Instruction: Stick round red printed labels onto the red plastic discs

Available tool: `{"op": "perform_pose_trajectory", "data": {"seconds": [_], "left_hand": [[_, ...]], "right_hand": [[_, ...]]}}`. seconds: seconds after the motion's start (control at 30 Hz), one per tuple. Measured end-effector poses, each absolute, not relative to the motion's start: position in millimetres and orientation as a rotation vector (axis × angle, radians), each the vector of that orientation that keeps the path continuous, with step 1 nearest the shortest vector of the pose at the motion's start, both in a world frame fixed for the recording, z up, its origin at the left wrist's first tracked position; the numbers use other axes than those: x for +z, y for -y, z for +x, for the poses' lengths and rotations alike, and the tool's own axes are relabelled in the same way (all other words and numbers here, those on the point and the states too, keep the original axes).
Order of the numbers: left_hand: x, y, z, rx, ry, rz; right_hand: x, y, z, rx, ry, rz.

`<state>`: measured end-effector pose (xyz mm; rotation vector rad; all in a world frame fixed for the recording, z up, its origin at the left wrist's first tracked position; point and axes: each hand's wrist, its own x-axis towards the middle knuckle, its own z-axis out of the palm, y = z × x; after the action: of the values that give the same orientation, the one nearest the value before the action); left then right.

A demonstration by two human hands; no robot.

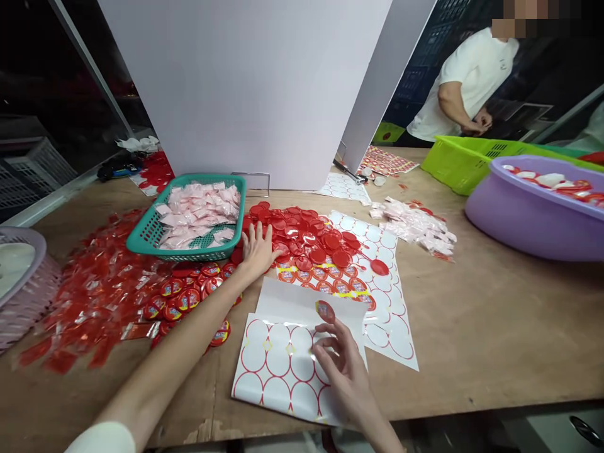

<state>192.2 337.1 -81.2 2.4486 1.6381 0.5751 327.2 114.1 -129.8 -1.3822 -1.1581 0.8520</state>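
Observation:
My left hand [257, 250] reaches forward, its fingers spread over the edge of a heap of plain red plastic discs [316, 236]. In my right hand [344, 362] is a round red printed sticker [325, 311], at the fingertips. Below that hand lies a folded sticker sheet [278, 365], mostly peeled, showing red circle outlines on white. Just beyond the fold, rows of printed stickers [325, 277] lie partly under the discs. Left of my forearm are several discs bearing the printed label [189, 299].
A green basket [189, 253] with small pink packets stands beyond my left forearm. Red clear-wrapped packets [104, 283] spread leftward. Another peeled sheet [389, 302] lies right of the discs. A purple tub [528, 214] and lime crate [448, 167] are at right; a person [472, 82] stands behind.

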Motion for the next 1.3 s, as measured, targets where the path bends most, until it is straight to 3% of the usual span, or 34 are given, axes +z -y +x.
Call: {"op": "perform_pose_trajectory", "data": {"seconds": [0.37, 0.53, 0.67, 0.9, 1.17, 1.3], "left_hand": [[-60.2, -367.1, 201.2, 0.707, -1.431, 2.554], [-37.3, -318.0, 191.6, 0.778, -1.316, 2.368], [-55.5, -245.8, 168.6, 0.452, -0.715, 2.085], [-106.4, -218.9, 161.0, 0.299, -0.772, 2.294], [-90.2, -223.5, 171.6, 0.472, -0.544, 2.297], [-90.5, -231.4, 178.8, 0.264, -0.573, 2.480]], "right_hand": [[-129.3, -118.1, 329.3, 0.878, 1.115, -1.285], [-118.2, -116.4, 331.8, 0.873, 1.223, -1.118], [-111.4, -119.2, 336.6, 0.935, 1.245, -1.030], [-119.0, -121.5, 339.8, 0.943, 1.233, -1.180], [-129.0, -118.1, 334.3, 0.952, 1.178, -1.273], [-122.7, -121.6, 333.2, 0.956, 1.042, -1.282]]}}
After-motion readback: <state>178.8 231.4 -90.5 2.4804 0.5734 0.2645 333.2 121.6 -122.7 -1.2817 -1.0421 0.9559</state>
